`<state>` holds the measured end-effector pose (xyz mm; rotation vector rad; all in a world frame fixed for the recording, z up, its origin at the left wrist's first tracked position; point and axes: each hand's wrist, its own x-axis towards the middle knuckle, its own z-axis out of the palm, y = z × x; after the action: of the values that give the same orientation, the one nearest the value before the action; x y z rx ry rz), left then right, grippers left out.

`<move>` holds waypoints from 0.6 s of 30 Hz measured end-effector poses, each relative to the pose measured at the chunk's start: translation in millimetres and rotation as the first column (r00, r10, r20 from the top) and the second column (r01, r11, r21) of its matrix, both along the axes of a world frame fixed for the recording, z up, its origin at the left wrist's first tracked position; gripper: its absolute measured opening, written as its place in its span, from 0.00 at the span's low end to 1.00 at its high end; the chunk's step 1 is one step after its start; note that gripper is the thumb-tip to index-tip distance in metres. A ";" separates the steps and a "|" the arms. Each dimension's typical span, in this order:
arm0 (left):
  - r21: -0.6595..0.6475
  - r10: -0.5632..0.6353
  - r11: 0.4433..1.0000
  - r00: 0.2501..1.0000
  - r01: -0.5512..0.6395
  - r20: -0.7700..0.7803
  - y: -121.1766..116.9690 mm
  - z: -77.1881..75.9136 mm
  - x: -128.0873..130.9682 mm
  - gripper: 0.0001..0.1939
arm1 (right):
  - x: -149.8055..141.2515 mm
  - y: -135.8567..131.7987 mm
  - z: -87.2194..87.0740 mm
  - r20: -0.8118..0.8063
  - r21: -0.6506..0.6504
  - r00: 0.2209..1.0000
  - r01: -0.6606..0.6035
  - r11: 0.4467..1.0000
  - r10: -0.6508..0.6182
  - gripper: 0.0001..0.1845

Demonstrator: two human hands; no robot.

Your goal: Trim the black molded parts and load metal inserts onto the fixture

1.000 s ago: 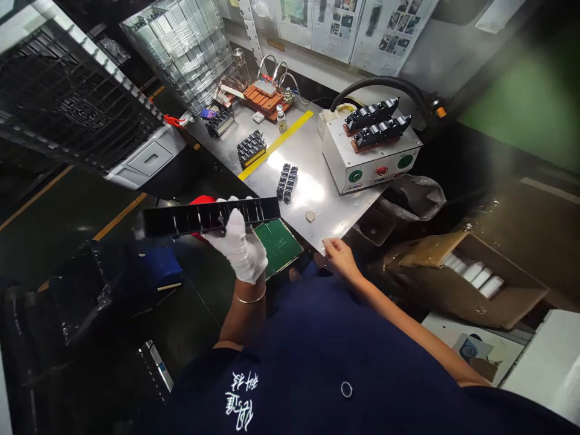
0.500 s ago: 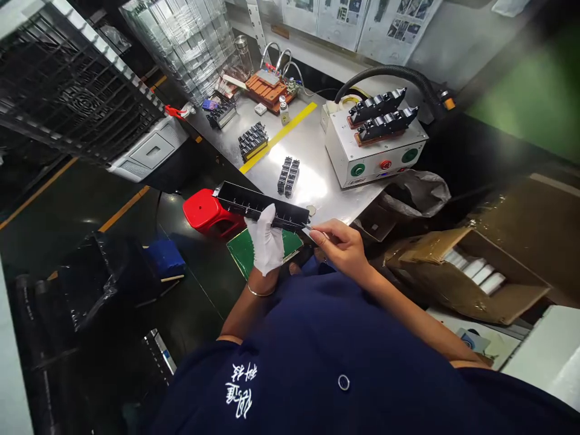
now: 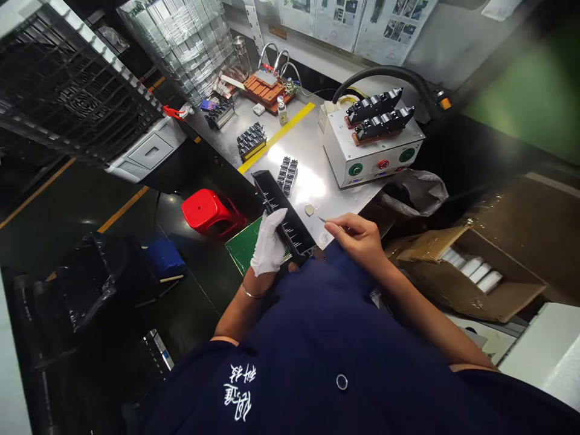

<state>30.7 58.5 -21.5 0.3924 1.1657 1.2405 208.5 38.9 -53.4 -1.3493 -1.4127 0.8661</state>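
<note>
The hands are apart: the left hand (image 3: 268,244), in a white knitted glove, is clamped on a long, narrow black plastic tray (image 3: 292,217), which slants across in front of it, its near end close to the person's dark blue shirt (image 3: 335,314). The bare right hand (image 3: 361,240) pinches a thin pointed tool (image 3: 322,219) between thumb and fingertips, the tip clear of the tray. Just beyond that tip, a small, pale, roundish piece (image 3: 309,210) lies on the shiny metal counter (image 3: 312,172). Farther ahead of the left hand, past the tray, stand two narrow black ridged blocks (image 3: 287,175) side by side. Beyond the right hand sits a white metal control box (image 3: 374,151) with round buttons. Left of the gloved hand is a red plastic stool (image 3: 206,208); a flat green board (image 3: 244,241) shows below that hand.
</note>
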 end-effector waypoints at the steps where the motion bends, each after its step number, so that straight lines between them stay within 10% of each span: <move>1: -0.038 -0.021 0.999 0.998 0.023 0.060 1.7 -0.2 0.5 0.11 | 1.4 -4.3 5.2 0.002 0.018 0.996 -0.085 0.996 0.084 0.11; 6: -0.076 -0.071 0.994 0.990 0.081 0.123 7.7 -5.3 -0.1 0.12 | 2.1 -19.3 23.3 0.037 0.059 0.941 -0.339 0.939 0.338 0.08; 18: 0.062 -0.354 0.934 0.935 0.353 0.019 -1.3 7.0 0.9 0.11 | 8.4 8.7 15.7 0.051 0.034 0.933 -0.359 0.933 0.357 0.11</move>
<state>31.6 57.2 -14.5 0.5979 0.9831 0.9616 216.9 47.6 -37.7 -1.0991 -1.7355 1.0397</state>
